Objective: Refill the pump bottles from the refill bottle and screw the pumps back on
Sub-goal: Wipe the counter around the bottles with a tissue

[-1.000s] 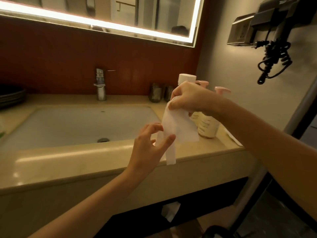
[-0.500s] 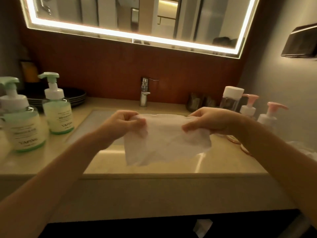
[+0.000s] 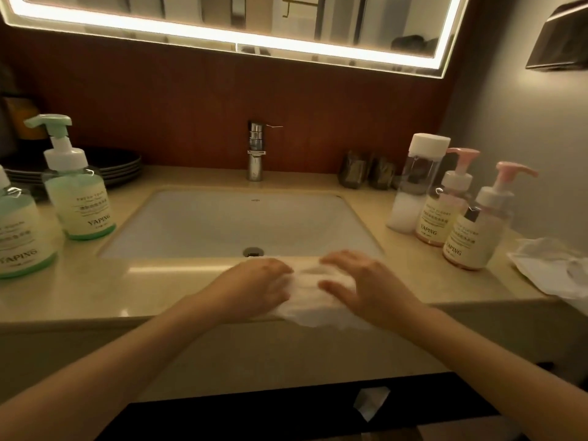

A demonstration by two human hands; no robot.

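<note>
Tissue [image 3: 307, 305] blurred, half hidden; right hand [image 3: 366, 289] flat on it, fingers straight; left hand [image 3: 254, 289] grip unclear

Left hand [image 3: 257, 284] and right hand [image 3: 359, 284] press a white tissue [image 3: 313, 308] flat on the tabletop [image 3: 159, 288] at its front edge, before the sink [image 3: 238, 224]. Two green pump bottles [image 3: 79, 198] stand at left. The white-capped refill bottle [image 3: 413, 186] and two pink pump bottles [image 3: 477, 230] stand at right, pumps on.
</note>
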